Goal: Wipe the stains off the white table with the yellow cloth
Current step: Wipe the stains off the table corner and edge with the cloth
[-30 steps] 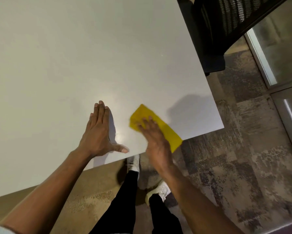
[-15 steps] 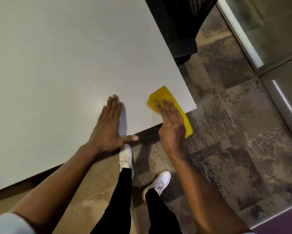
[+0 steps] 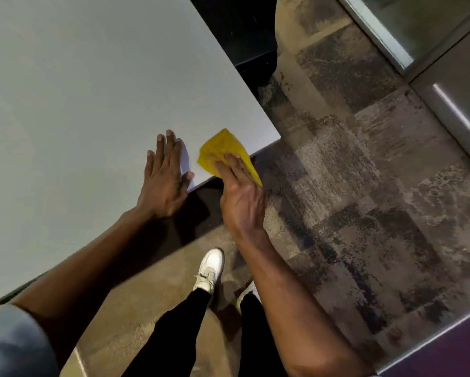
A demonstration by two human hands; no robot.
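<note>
The white table (image 3: 78,110) fills the upper left, its near right corner close to my hands. A folded yellow cloth (image 3: 220,149) lies at that corner, partly hanging over the near edge. My right hand (image 3: 239,191) presses flat on the cloth with its fingers, the palm past the table edge. My left hand (image 3: 164,178) rests flat on the table just left of the cloth, fingers apart, holding nothing. No stain is visible on the surface near the cloth.
A black chair (image 3: 242,34) stands beyond the table's right edge. Patterned carpet (image 3: 364,186) covers the floor to the right, with a glass partition frame (image 3: 378,31) at the top right. My legs and white shoes (image 3: 209,270) are below the table edge.
The cloth and my right hand have slid toward the table's near corner, so the cloth now overhangs the edge. The view has shifted right and down. My left hand stays flat beside it.
</note>
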